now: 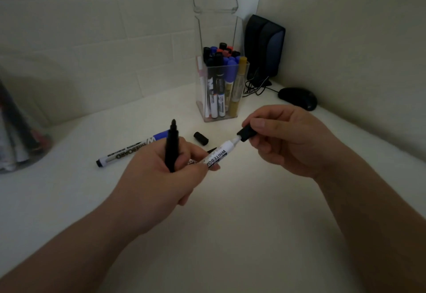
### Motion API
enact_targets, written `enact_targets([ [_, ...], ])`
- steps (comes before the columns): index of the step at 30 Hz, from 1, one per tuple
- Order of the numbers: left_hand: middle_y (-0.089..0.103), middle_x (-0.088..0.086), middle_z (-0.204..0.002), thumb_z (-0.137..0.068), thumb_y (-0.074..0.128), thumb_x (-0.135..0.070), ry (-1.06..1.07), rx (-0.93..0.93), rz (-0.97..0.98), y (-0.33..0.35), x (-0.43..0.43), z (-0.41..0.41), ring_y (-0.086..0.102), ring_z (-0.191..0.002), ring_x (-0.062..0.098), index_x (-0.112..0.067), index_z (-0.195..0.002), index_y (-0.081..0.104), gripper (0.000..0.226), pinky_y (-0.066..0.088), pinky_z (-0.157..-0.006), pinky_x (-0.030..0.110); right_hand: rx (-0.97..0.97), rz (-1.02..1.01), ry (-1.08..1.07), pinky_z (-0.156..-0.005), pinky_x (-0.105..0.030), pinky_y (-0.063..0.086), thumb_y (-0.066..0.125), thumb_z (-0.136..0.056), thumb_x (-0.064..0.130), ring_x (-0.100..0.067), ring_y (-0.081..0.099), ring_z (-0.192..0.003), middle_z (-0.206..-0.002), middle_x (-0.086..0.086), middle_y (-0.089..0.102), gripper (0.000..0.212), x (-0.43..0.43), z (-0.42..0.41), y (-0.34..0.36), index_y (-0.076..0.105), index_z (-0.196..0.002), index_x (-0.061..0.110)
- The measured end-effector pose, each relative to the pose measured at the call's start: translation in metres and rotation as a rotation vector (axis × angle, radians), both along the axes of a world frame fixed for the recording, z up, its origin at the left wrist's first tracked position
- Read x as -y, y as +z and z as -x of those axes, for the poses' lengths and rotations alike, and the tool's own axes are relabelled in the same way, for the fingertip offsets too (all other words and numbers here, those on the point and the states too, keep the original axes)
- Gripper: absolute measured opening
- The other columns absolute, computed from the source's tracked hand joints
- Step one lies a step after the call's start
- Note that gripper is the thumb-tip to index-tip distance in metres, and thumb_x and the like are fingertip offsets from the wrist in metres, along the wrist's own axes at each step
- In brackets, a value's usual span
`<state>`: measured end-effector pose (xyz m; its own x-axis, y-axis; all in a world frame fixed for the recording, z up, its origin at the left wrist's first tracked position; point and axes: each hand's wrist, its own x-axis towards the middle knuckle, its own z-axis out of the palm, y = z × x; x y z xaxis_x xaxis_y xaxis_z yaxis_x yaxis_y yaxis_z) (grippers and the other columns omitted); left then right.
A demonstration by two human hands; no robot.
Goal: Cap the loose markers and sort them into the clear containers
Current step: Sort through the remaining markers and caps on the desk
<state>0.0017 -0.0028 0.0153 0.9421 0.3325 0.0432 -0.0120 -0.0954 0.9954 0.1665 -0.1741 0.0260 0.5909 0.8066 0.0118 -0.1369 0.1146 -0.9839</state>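
Right grip (288,140) pinches black cap (246,134) at whiteboard marker (217,154) tip — left grip (159,172) holds that plus black marker (171,145); wobble could misseat cap.

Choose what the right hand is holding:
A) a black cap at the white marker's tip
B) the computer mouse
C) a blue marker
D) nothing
A: the right hand pinches a black cap at the tip of the white marker held by the left hand.

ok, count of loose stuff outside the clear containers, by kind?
Markers in left hand: 2 (black marker, white marker)
Markers on table: 1 (blue-capped marker)
Loose black caps: 2 (lying cap, held cap in right hand)
Total: 5; dark tip behind the left hand unclear.
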Motion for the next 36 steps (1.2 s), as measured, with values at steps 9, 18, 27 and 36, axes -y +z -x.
enact_targets([
  [9, 0.071, 0.0, -0.064, -0.068, 0.069, -0.05, -0.059, -0.089, -0.17, 0.007, 0.002, 0.004, 0.047, -0.041, 0.006, -0.031, -0.091, 0.067, 0.03, 0.038, -0.045, 0.015, 0.256, 0.127, 0.143, -0.056, -0.03, 0.058, 0.074, -0.073, 0.016, -0.024, 0.066, -0.061, -0.081, -0.018, 0.072, 0.023, 0.002, 0.012, 0.009, 0.077, -0.095, 0.009],
  [18, 0.057, -0.005, -0.053, -0.075, 0.067, -0.051, -0.162, -0.071, -0.248, 0.009, -0.008, 0.007, 0.049, -0.048, 0.002, -0.044, -0.098, 0.077, 0.026, 0.038, -0.051, 0.012, 0.436, 0.15, 0.155, -0.051, -0.031, 0.057, 0.072, -0.077, 0.017, -0.024, 0.066, -0.052, -0.075, -0.014, 0.073, 0.019, 0.002, 0.018, 0.014, 0.075, -0.093, 0.009],
  [27, 0.058, 0.001, -0.056, -0.088, 0.066, -0.046, 0.137, -0.046, -0.145, 0.004, -0.028, -0.004, 0.044, -0.043, 0.015, -0.039, -0.098, 0.075, 0.015, 0.037, -0.041, 0.022, 0.728, 0.678, 0.115, -0.067, -0.023, 0.054, 0.079, -0.082, 0.019, -0.001, 0.062, -0.063, -0.083, 0.01, 0.071, 0.009, -0.002, -0.004, -0.011, 0.073, -0.085, 0.026],
  [36, 0.057, 0.005, -0.065, -0.089, 0.072, -0.035, 0.275, 0.004, 0.172, -0.01, -0.032, -0.013, 0.036, -0.039, 0.02, -0.03, -0.106, 0.076, 0.018, 0.029, -0.041, 0.025, 0.932, 0.73, 0.074, -0.069, -0.018, 0.039, 0.081, -0.074, 0.044, -0.001, 0.055, -0.078, -0.095, 0.012, 0.064, 0.021, -0.017, 0.005, -0.019, 0.067, -0.084, 0.032],
])
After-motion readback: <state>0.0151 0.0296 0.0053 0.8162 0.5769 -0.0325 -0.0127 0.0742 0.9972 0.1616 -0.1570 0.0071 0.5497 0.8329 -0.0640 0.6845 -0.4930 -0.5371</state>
